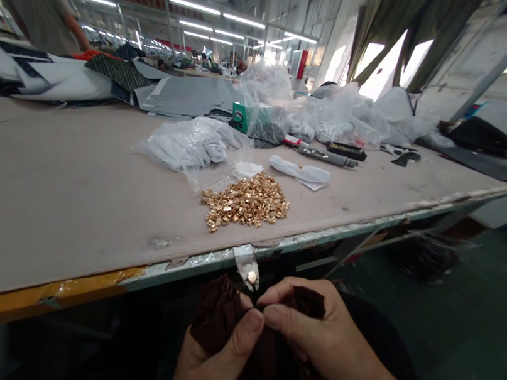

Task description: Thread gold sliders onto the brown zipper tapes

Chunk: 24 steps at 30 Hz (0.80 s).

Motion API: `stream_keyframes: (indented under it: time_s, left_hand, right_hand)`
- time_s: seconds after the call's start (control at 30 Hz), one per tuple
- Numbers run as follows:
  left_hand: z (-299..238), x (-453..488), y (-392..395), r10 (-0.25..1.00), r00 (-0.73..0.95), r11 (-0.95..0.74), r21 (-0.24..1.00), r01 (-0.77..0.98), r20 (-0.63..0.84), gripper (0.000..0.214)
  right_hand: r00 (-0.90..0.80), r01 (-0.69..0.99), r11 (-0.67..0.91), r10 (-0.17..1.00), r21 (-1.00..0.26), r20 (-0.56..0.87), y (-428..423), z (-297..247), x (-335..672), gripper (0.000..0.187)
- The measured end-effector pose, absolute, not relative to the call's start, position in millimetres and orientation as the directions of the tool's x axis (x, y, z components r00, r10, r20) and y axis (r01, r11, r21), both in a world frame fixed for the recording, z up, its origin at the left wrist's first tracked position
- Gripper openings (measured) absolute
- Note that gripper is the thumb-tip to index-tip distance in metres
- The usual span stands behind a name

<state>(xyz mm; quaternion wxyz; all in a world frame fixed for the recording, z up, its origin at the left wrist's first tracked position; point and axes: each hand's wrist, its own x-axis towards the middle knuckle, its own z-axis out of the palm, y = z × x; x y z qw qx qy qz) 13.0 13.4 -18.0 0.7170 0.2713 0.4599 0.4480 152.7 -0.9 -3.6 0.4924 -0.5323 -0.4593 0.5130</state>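
Note:
Dark brown fabric [216,315] is bunched between my two hands, below the table's front edge. My left hand [217,360] is closed around a gathered wad of it, thumb pressed inward. Opposite it, my right hand [325,332] pinches the same fabric, and a fold sticks up beside its forefinger. The two thumbs nearly meet in the middle. Just beyond them, a small pale clamp-like holder [246,266] at the table edge carries a shiny gold piece [251,276]. A heap of small gold metal pieces [246,202] lies on the tabletop above it.
On the table [68,192] lie a plastic bag of white material [192,143], a folded white paper [301,171], a grey pen-like tool [327,157] and a black tray [346,151]. Clear plastic bags [342,113] pile up behind. A person [45,24] stands at the far left near stacked sheets.

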Motion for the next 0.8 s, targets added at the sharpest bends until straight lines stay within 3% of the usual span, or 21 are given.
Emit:
stream_keyframes:
  time_s: [0.1, 0.2, 0.27, 0.33, 0.43, 0.53, 0.63, 0.8]
  left_hand:
    - [-21, 14, 15, 0.906, 0.103, 0.418, 0.83, -0.369, -0.411, 0.03]
    - [-21, 12, 18, 0.912, 0.128, 0.408, 0.829, -0.382, -0.39, 0.028]
    - [-18, 10, 20, 0.884, 0.171, 0.464, 0.782, -0.416, -0.434, 0.026]
    - [-15, 10, 21, 0.834, 0.229, 0.548, 0.703, -0.454, -0.503, 0.026]
    - [-12, 12, 20, 0.798, 0.275, 0.6, 0.657, -0.457, -0.537, 0.03]
    - [-14, 14, 19, 0.809, 0.271, 0.585, 0.667, -0.462, -0.522, 0.033]
    - [-18, 14, 20, 0.786, 0.314, 0.615, 0.616, -0.493, -0.533, 0.03]
    - [-24, 7, 25, 0.713, 0.463, 0.701, 0.53, -0.477, -0.526, 0.033]
  right_hand:
    - [0.065, 0.216, 0.066, 0.995, -0.974, 0.081, -4, -5, 157, 0.011]
    - [-0.014, 0.402, 0.318, 0.94, -0.858, 0.342, -7, -9, 160, 0.009]
    - [-0.108, 0.429, 0.49, 0.862, -0.759, 0.495, -8, -12, 160, 0.014]
    - [-0.15, 0.405, 0.56, 0.821, -0.723, 0.551, -9, -13, 159, 0.019]
    - [0.021, 0.34, 0.417, 0.893, -0.843, 0.45, -8, -12, 155, 0.011]
    - [0.18, 0.116, 0.134, 0.972, -0.984, 0.153, -5, -10, 151, 0.009]
    - [0.118, -0.108, -0.079, 0.989, -0.991, -0.091, -1, -11, 149, 0.022]
    - [-0.028, -0.354, -0.191, 0.981, -0.916, -0.194, 4, -19, 152, 0.032]
